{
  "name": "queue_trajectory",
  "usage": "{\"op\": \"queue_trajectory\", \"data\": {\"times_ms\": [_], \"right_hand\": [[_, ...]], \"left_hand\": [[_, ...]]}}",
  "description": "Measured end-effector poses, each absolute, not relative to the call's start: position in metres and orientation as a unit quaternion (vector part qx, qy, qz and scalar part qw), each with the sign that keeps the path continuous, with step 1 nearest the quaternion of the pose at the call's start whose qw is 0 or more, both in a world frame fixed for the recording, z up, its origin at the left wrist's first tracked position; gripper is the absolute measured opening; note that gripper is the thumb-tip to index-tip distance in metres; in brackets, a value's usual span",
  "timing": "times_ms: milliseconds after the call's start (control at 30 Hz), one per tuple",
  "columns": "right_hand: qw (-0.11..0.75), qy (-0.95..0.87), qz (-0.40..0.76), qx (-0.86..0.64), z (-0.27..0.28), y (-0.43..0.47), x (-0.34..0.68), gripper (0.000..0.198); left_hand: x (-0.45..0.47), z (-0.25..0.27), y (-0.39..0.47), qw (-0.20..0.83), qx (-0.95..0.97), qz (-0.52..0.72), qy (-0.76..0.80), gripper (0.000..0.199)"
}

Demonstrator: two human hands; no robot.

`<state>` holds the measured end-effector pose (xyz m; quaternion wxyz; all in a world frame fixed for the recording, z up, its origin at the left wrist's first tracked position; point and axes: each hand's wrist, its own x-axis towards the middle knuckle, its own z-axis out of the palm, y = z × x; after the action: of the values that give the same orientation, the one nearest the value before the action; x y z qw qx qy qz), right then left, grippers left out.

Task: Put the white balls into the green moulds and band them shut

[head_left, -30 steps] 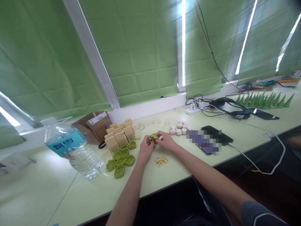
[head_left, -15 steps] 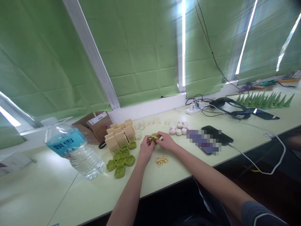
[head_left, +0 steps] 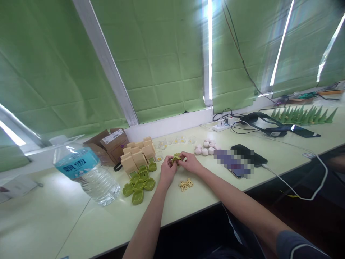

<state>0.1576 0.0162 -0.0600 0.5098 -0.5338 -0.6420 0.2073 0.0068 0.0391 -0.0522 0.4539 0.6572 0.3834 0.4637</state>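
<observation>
Between my two hands is a small olive-green piece (head_left: 176, 157), held just above the table; its exact kind is partly covered by fingers. My left hand (head_left: 168, 169) grips it from the left, and my right hand (head_left: 190, 162) pinches its right side. Below them lies a small pile of beige rings (head_left: 185, 185). Left of my left hand, several green cup-like pieces (head_left: 138, 185) sit close together. Behind these stand several cream-coloured blocks (head_left: 137, 155) in rows. Small clear pieces with yellow centres (head_left: 176, 139) are lined up farther back.
Several pale pink round pieces (head_left: 206, 148) lie right of my hands, near phones (head_left: 249, 154). A large water bottle (head_left: 88, 172) and a cardboard box (head_left: 109, 145) stand left. Headgear with a strap (head_left: 265, 124), a power strip (head_left: 221, 126) and green cones (head_left: 304, 115) are at right.
The green piece has tilted slightly between my fingers. Both hands stay in almost the same place, and the things on the table have not moved.
</observation>
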Motion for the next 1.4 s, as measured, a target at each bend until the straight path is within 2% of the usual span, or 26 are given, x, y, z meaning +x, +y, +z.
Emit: {"op": "queue_trajectory", "data": {"times_ms": [133,300,533,700,867,1133,1233,1333,1400], "right_hand": [[0.51,-0.628,0.2,-0.553,-0.06,0.017,0.16,0.022],[0.52,-0.621,0.204,-0.55,-0.057,0.016,0.161,0.023],[0.542,-0.593,0.146,-0.577,-0.044,0.006,0.162,0.029],[0.554,-0.606,0.173,-0.544,-0.048,0.011,0.165,0.027],[0.547,-0.617,0.239,-0.513,-0.055,0.016,0.165,0.029],[0.536,-0.632,0.211,-0.519,-0.053,0.015,0.164,0.027],[0.494,-0.642,0.172,-0.561,-0.051,0.014,0.168,0.022],[0.437,-0.628,0.052,-0.642,-0.049,0.014,0.181,0.014],[0.387,-0.614,-0.028,-0.687,-0.049,0.015,0.194,0.024]], "left_hand": [[0.007,-0.051,0.038,0.472,0.646,0.465,0.378,0.031],[0.007,-0.05,0.038,0.533,0.619,0.445,0.368,0.04],[0.007,-0.047,0.038,0.541,0.599,0.457,0.373,0.043],[0.006,-0.047,0.038,0.548,0.596,0.453,0.372,0.044],[0.004,-0.042,0.033,0.608,0.581,0.438,0.317,0.047],[0.002,-0.043,0.037,0.63,0.552,0.453,0.306,0.049],[0.001,-0.044,0.041,0.608,0.526,0.489,0.338,0.051],[0.0,-0.043,0.042,0.587,0.508,0.51,0.371,0.053],[0.0,-0.042,0.042,0.579,0.504,0.512,0.386,0.054]]}}
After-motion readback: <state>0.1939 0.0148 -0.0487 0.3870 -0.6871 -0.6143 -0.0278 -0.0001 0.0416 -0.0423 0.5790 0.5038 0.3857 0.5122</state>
